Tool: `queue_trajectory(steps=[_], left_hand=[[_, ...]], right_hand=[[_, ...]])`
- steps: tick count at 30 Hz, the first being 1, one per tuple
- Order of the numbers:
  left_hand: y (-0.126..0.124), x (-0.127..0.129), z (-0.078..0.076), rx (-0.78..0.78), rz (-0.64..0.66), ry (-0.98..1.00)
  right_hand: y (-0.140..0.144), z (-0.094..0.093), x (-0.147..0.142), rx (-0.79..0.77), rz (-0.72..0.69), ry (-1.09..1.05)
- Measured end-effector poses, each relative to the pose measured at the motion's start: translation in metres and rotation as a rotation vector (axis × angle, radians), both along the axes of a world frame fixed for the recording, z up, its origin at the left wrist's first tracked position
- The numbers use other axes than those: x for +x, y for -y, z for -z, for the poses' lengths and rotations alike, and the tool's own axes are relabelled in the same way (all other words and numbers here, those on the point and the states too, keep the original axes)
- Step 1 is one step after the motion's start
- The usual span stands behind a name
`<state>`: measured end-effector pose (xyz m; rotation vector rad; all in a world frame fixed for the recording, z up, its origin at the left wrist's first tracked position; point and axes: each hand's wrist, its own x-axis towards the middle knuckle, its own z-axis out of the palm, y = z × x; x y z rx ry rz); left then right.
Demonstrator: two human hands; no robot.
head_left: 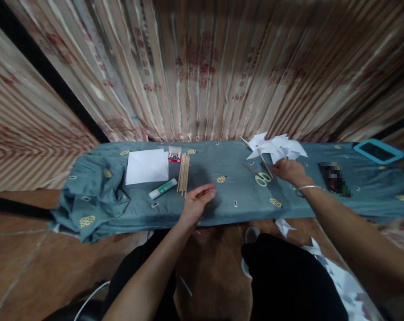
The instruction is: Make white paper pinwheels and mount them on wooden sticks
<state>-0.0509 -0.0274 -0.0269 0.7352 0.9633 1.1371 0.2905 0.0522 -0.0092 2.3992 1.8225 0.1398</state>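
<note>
Two white paper pinwheels lie side by side at the far right edge of the cloth-covered table. My right hand [290,171] is closed at the stick of the right-hand pinwheel [290,148], just below its blades; most of that stick is hidden by the fingers. The stick of the left-hand pinwheel [260,145] slants down toward the scissors [262,179], which have pale green handles. Nothing shows in my left hand [198,200], held above the front of the table with its fingers loosely stretched out. Close to it lies a row of thin wooden sticks [183,174].
Left of the sticks are a stack of white paper [146,167], a small red-and-white box [174,154] and a glue stick [163,188]. A blue-framed tablet [378,151] and a blurred dark object [334,178] sit right. Paper pinwheel shapes [342,281] lie below the table.
</note>
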Motion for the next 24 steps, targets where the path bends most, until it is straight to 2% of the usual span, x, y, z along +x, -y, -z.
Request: queue_trajectory(steps=[3,6,8,13,19,24], left_hand=[[0.002,-0.003,-0.001,0.003,0.002,-0.002],[0.006,-0.005,-0.001,0.029,0.009,-0.033],[0.008,-0.007,0.001,0.054,0.017,-0.062],[0.006,-0.018,0.003,0.081,-0.009,-0.101],[0.002,-0.042,-0.001,0.125,-0.091,-0.134],[0.004,-0.060,-0.004,0.124,-0.150,-0.126]], right_hand=[[0.014,-0.006,-0.028,-0.002,-0.059,-0.004],[0.033,-0.001,-0.069,-0.010,-0.134,-0.069],[0.047,0.007,-0.101,0.034,-0.215,-0.323],[0.063,0.027,-0.177,0.004,-0.349,-0.565],[0.042,0.030,-0.241,0.078,-0.402,-0.780],[0.009,0.011,-0.285,0.169,-0.465,-0.875]])
